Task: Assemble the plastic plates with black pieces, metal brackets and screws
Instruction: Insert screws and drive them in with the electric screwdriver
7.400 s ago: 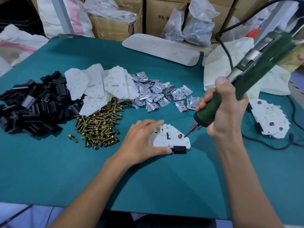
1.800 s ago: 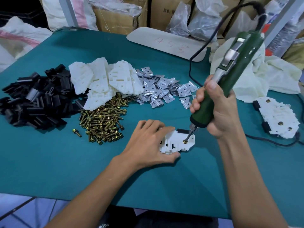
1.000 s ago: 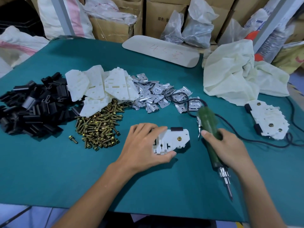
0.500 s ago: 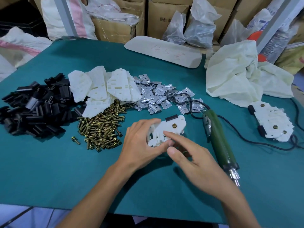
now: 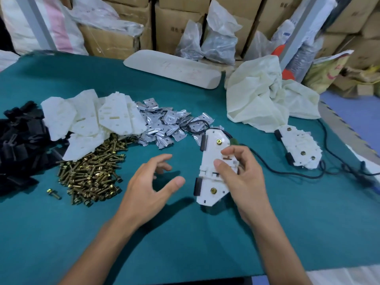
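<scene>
- The white plastic plate with black pieces [image 5: 211, 159] has left my left hand [image 5: 150, 188]; my right hand [image 5: 244, 179] pinches it mid-body, above the counter [image 5: 185, 233], at three o'clock.
- Left hand spread, empty.
- Looks light, stiff; I'd grip edges.

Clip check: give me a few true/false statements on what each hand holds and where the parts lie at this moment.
1. The right hand holds an assembled white plastic plate fitted with two brass screws. True.
2. The left hand pinches a screw. False: its fingers are spread and hold nothing.
3. The pile of silver metal brackets lies nearer the person than the heap of brass screws. False: the brackets lie beyond the screws.
4. One loose brass screw lies apart from the heap. True.
</scene>
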